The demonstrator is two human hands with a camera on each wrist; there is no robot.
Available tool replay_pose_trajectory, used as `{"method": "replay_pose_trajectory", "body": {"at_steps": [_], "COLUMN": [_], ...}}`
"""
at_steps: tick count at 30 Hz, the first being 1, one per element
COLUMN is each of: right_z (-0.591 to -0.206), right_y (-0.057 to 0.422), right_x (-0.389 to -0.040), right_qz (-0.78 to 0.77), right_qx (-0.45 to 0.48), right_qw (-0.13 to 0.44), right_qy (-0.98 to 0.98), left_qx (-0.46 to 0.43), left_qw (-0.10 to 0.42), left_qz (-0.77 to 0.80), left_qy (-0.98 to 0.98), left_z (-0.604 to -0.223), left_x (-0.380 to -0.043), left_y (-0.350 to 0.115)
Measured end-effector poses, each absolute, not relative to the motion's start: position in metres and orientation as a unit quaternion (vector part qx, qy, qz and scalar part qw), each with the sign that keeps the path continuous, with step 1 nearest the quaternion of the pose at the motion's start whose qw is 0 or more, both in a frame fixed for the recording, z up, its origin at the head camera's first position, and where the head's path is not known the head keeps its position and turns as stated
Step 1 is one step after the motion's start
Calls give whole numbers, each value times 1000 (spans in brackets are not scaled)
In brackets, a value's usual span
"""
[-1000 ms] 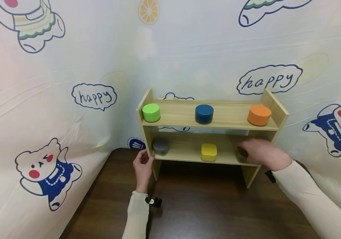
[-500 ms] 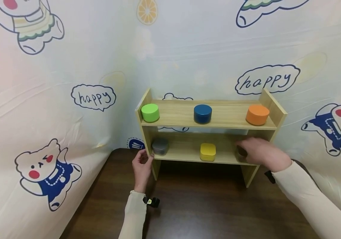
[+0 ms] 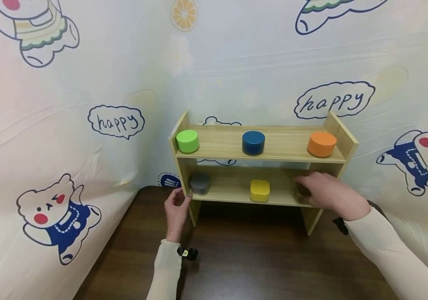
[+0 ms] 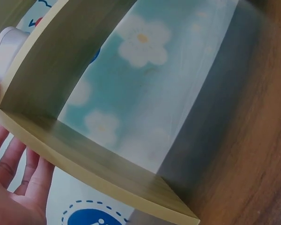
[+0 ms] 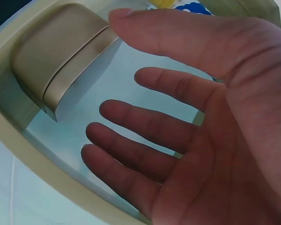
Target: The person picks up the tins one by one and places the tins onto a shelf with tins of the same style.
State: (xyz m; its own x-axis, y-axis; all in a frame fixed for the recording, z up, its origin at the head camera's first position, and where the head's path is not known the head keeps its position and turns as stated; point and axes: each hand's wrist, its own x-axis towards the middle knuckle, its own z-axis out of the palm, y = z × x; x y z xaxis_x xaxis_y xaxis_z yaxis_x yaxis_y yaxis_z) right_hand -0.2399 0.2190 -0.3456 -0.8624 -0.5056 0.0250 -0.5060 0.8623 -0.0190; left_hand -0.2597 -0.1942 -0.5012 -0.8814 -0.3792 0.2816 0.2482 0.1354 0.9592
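A light wooden two-tier shelf (image 3: 274, 146) stands on the table. My left hand (image 3: 176, 212) grips its left side panel at the lower tier, with the thumb at the front edge and the fingers along the outside. Just inside that panel sits a grey box (image 3: 200, 183). At the lower tier's right end is a bronze-brown lidded tin (image 5: 68, 51), partly hidden in the head view by my right hand (image 3: 326, 191). In the right wrist view, that hand's fingers are extended, apart from the tin, and the thumb tip overlaps its corner.
A yellow tin (image 3: 260, 191) sits mid lower tier. Above stand a green round tin (image 3: 187, 141), a blue round tin (image 3: 253, 143) and an orange round tin (image 3: 321, 144). Behind the dark wooden table (image 3: 244, 254) hangs a printed cloth (image 3: 236, 62).
The head view has shifted slightly, so the shelf appears a little farther left. Both hands and the tins keep their places.
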Motion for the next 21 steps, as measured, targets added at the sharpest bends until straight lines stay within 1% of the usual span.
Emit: {"method": "replay_pose_trajectory", "body": {"at_steps": [2, 6, 10, 14, 21], "right_z": [-346, -346, -349, -354, -362], "right_y": [220, 222, 225, 226, 227], "right_x": [-237, -230, -222, -213, -193], "right_qz": [14, 21, 18, 8, 27], "right_qx": [268, 269, 263, 263, 271], "right_qw": [29, 58, 62, 65, 94], "right_qy": [-963, -961, -963, -963, -958], "left_qx": [44, 42, 41, 41, 32], "left_qw": [236, 224, 211, 220, 220], "left_qz": [-656, -658, -653, -635, -624], "left_qy": [-715, -718, -726, -740, -749], "left_z": [-496, -495, -504, -520, -530], "left_x": [-254, -253, -262, -268, -247], "left_y": [-193, -193, -196, -202, -213]}}
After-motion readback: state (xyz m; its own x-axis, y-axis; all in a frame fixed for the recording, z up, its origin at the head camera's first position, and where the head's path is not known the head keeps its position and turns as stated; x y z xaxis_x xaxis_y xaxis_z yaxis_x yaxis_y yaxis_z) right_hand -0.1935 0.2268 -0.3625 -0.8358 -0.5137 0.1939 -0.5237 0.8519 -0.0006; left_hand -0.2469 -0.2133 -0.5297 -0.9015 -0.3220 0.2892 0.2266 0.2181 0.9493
